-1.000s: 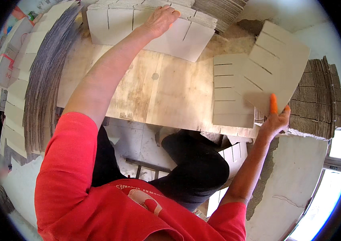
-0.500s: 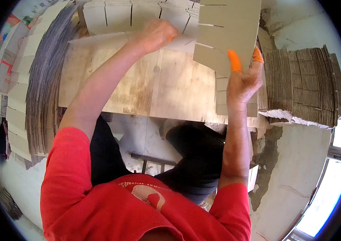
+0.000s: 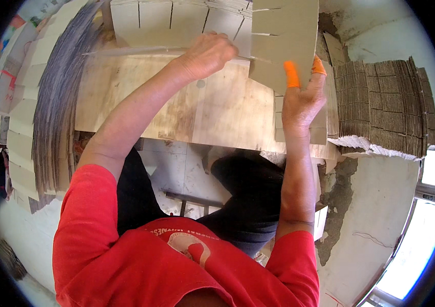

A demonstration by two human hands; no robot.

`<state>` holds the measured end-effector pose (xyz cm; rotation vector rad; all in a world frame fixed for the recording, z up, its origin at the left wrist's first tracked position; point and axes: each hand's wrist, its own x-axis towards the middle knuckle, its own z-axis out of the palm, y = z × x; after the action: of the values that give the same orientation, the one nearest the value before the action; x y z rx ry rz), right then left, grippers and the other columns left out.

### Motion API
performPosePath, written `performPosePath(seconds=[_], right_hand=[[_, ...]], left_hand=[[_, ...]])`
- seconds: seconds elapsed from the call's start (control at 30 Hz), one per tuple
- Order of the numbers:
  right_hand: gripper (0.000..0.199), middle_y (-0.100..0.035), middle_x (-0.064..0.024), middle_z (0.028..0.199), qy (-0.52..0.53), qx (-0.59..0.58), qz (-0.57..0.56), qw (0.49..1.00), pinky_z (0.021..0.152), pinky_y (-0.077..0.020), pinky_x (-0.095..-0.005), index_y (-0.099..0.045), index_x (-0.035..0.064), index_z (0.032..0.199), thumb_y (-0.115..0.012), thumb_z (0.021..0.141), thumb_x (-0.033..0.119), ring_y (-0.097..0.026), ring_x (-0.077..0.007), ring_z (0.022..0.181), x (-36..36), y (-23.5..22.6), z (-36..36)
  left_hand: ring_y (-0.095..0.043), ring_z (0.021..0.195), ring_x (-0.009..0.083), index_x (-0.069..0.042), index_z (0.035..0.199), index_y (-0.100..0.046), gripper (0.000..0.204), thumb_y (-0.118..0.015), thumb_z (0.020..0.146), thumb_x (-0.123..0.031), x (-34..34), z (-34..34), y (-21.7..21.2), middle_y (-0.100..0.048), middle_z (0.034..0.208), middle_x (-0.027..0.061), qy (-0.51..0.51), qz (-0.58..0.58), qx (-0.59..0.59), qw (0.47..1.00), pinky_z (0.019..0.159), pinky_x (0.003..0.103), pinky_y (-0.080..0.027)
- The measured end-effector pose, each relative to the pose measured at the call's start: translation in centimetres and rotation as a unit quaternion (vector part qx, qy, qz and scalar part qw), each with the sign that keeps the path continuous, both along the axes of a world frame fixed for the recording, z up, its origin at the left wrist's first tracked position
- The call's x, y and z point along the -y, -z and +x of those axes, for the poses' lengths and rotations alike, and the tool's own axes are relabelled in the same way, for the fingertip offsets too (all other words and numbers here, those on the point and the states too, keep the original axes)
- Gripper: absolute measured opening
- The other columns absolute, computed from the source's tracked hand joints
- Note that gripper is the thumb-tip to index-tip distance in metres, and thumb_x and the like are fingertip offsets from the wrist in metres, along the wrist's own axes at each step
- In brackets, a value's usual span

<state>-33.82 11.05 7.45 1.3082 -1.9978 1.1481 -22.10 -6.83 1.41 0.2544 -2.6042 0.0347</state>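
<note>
My right hand [image 3: 302, 105], with orange finger covers on the thumb and a finger, grips the lower part of an upright grey-brown slotted cardboard sheet [image 3: 284, 43]. Slots cut into that sheet from its left edge. To its left, my left hand [image 3: 209, 55] is closed on a long thin cardboard strip [image 3: 135, 51], which shows nearly edge-on and runs out leftward above the table. The left fingertips are partly hidden. Behind the left hand stands a stack of slotted cardboard sheets [image 3: 156, 23]. Below the right hand's sheet, more slotted cardboard [image 3: 320, 134] lies at the table's right end.
I sit at a wooden tabletop [image 3: 166, 107]. A tall leaning row of cardboard sheets [image 3: 61, 107] borders it on the left. Bundled cardboard dividers [image 3: 381, 107] are piled on the right. A metal-framed stool or rack [image 3: 194, 200] shows between my legs. Part of another person appears at the far left.
My left hand has moved slightly right and toward me, and the strip has turned more edge-on. My right hand and the upright sheet have shifted a little left.
</note>
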Motion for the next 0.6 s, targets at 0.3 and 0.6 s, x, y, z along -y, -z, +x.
performPosePath(seconds=[0.3,0.6], right_hand=[[0.053,-0.065,-0.0198,0.080,-0.044,0.091,0.119,0.988,0.061,-0.0497,-0.0459,-0.032,0.0057,0.134,-0.057,0.087,0.004,-0.063,-0.0401,0.070,-0.5,0.8,0.9],[0.068,-0.056,-0.0278,0.112,-0.061,0.087,0.231,0.967,0.064,-0.0496,-0.0493,-0.018,0.0037,0.140,-0.051,0.081,-0.003,-0.061,-0.0431,0.077,-1.3,6.3,0.3]], left_hand=[[-0.060,0.074,0.0250,-0.005,0.069,-0.058,0.003,-0.059,0.068,-0.003,-2.0,0.7,-0.6,-0.059,0.069,0.0075,0.029,0.013,-0.058,0.998,0.062,0.037,-0.049],[-0.059,0.073,0.0252,-0.005,0.080,-0.060,0.012,-0.067,0.073,-0.012,-5.9,1.5,-1.3,-0.060,0.077,0.0079,0.092,0.142,-0.060,0.984,0.064,0.036,-0.048]])
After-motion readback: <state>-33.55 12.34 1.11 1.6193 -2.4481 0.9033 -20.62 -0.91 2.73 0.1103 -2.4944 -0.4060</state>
